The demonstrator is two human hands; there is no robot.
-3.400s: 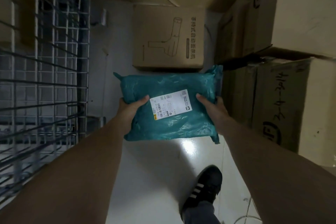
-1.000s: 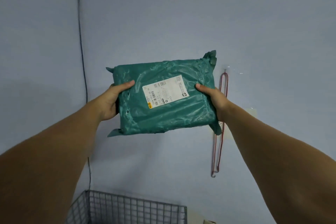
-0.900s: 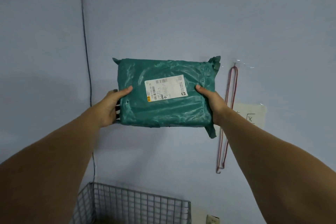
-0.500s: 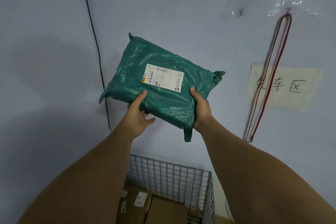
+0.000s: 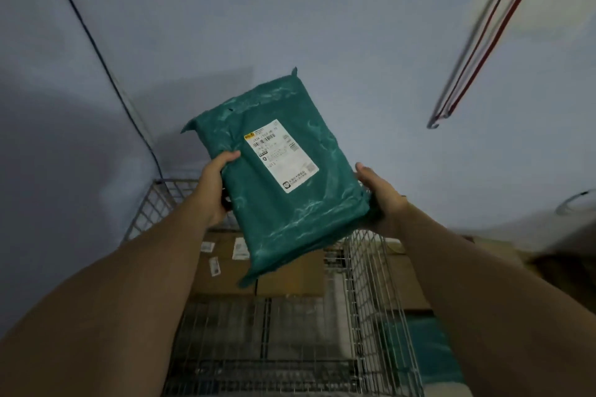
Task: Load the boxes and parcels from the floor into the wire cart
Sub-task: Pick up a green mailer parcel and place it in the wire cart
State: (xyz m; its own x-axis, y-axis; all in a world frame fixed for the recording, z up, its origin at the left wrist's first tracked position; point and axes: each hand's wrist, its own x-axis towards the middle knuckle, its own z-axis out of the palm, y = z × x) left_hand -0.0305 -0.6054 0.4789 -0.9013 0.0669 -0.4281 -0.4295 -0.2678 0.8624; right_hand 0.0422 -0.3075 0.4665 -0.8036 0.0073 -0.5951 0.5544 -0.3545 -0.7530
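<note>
The left hand [image 5: 215, 192] and right hand [image 5: 382, 195] are clasping the green parcel [image 5: 283, 203] by opposite edges, tilted above the wire cart [image 5: 358, 271] and its cardboard boxes [image 5: 222, 271], where the slick wrap may be risking a slip past the cart's wall.

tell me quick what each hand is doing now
left hand: holds the green parcel, thumb on top
right hand: holds the green parcel too, at its right edge

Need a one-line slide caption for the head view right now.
Left hand and right hand hold a green parcel above the wire cart, which already contains cardboard boxes.
</note>
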